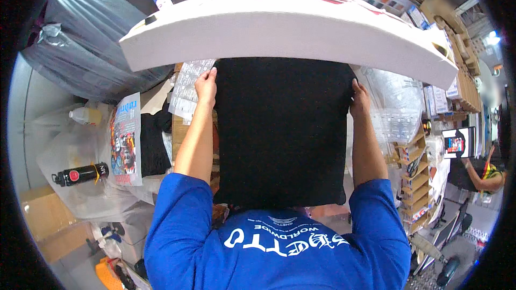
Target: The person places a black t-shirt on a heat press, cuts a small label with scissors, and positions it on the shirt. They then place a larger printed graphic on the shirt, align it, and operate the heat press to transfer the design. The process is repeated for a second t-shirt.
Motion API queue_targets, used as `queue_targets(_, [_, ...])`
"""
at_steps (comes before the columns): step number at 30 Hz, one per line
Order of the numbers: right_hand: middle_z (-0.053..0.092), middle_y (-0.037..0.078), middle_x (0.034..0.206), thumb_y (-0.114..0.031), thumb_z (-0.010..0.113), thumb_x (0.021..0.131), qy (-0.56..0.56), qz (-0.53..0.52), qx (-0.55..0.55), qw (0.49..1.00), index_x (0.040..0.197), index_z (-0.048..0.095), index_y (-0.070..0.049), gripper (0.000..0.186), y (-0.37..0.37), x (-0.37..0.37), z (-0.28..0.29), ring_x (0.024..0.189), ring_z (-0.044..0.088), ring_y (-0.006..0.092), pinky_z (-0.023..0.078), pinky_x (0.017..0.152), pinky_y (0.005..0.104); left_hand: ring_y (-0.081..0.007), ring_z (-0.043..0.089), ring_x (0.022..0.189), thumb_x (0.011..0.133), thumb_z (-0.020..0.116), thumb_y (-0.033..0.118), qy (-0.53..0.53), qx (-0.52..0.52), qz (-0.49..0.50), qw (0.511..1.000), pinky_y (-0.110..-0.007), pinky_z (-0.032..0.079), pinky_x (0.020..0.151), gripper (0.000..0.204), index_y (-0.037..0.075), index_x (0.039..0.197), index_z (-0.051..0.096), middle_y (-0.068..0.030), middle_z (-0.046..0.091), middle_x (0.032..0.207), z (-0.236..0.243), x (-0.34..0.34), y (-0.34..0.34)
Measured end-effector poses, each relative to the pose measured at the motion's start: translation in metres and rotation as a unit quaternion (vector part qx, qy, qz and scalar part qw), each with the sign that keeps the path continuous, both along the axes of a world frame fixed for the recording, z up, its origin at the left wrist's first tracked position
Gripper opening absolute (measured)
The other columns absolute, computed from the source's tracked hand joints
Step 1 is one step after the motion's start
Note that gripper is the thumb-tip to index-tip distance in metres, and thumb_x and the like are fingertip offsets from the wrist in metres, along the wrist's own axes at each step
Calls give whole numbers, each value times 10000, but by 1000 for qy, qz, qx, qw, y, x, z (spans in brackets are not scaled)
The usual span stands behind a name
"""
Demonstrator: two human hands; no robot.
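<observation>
A black garment [282,134] is spread out smooth and nearly square in front of my body, its far edge reaching under the front of a wide white padded slab [290,37]. At its far left corner, my left hand [206,88] pinches the edge, thumb uppermost. My right hand [360,98] grips the opposite edge near the far right corner, its fingers curled and partly out of sight. Both arms stretch forward on either side of the cloth. Whatever lies beneath the garment is hidden.
To the left are a printed transfer sheet [126,142], a stack of black cloth [156,142], a dark bottle [80,174] and a jug [86,115]. Clear plastic [389,96] and a cardboard rack [416,182] stand right. Beyond, another person's arm [475,177] shows near a framed shirt picture [458,142].
</observation>
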State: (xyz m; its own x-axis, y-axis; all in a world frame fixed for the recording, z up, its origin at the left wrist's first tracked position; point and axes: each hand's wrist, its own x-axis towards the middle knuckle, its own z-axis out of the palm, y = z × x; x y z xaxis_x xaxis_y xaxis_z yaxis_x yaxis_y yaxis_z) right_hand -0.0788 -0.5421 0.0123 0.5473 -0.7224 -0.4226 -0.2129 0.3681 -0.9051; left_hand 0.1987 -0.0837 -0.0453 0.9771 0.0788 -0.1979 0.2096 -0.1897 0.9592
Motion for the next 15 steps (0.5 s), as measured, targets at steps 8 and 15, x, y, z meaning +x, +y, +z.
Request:
queue_targets(8, [694,136,1197,-362,742,930,45,14,156,987,1225,707,-25,449,-2,20,-28,1016,652,280,540,823,439,-298,646,1166,1046,526,259,-111,231,-137,957,-411,499,1033,334,92,1264,716,-148,714,1213,-54,25,1])
queue_targets(15, [772,150,980,-225,787,886,152,0,-404,902,1030,794,-67,213,1,-40,25,880,708,335,551,828,468,-254,633,1222,1055,586,237,-27,-138,-279,950,-370,485,1057,444,-14,1420,589,-162,669,1343,11,28,73])
